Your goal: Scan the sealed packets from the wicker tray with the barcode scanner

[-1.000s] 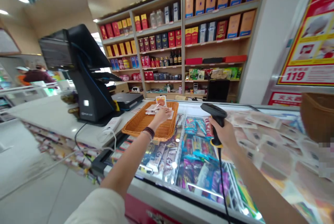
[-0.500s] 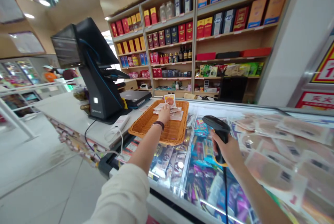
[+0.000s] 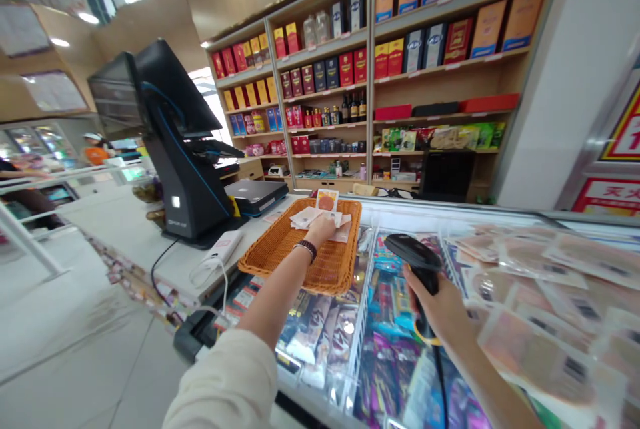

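My left hand (image 3: 323,228), with a dark beaded bracelet (image 3: 307,249) at the wrist, is in a wicker basket (image 3: 270,239). It rests on a loose pile of small flat white packets (image 3: 304,217). Its fingers look curled down among them, and their tips are hidden. Just beyond the hand a packet with a round orange picture (image 3: 327,200) stands upright near the far rim. My right hand (image 3: 443,302) is wrapped round the handle of a black barcode scanner (image 3: 417,256), held above the glass freezer top with its head pointing left.
A black checkout terminal (image 3: 187,169) stands on the left counter beside a flat scale (image 3: 255,194) and a white power strip (image 3: 225,246). Large clear-wrapped flat packs (image 3: 545,349) cover the right of the freezer. The scanner's cable (image 3: 443,382) hangs down. Stocked shelves (image 3: 325,99) line the back.
The view has shifted slightly. My left hand has moved a little right and lower over the packets, its fingers more curled. My right hand still holds the scanner in nearly the same place.
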A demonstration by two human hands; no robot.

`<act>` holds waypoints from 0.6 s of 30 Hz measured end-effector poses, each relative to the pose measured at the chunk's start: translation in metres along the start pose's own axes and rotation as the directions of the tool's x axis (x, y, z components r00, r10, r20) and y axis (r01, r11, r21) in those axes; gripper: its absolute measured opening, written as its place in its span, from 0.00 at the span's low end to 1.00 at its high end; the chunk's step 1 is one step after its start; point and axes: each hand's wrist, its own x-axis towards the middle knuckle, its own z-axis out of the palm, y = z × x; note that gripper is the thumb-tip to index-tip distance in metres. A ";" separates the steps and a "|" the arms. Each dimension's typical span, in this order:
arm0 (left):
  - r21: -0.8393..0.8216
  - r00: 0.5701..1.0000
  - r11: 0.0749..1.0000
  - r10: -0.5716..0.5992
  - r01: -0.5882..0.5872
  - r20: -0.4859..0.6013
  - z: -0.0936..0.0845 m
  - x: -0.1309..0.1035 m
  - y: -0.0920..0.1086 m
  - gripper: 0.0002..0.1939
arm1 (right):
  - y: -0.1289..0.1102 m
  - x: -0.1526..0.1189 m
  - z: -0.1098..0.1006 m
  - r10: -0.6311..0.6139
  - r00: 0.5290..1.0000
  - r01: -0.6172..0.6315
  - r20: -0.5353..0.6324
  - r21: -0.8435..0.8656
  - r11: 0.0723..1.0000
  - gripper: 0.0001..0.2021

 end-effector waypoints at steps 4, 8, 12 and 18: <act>0.053 0.998 0.997 0.056 -0.058 0.034 -0.009 -0.039 0.006 0.19 | -0.005 -0.003 -0.001 -0.015 1.000 0.015 -0.019 -0.009 1.000 0.26; 0.085 0.988 0.993 0.073 -0.085 0.137 -0.027 -0.082 -0.011 0.20 | -0.005 -0.004 -0.003 -0.028 0.999 0.028 -0.021 -0.014 1.000 0.27; -0.049 0.990 0.998 -0.044 0.051 0.131 -0.047 -0.101 -0.034 0.17 | -0.006 -0.005 -0.006 -0.021 1.000 0.021 -0.009 -0.031 0.999 0.26; -0.089 0.872 0.869 -0.476 0.486 0.112 -0.045 -0.090 -0.031 0.24 | -0.007 -0.005 -0.009 -0.002 1.000 0.003 -0.019 0.030 1.000 0.26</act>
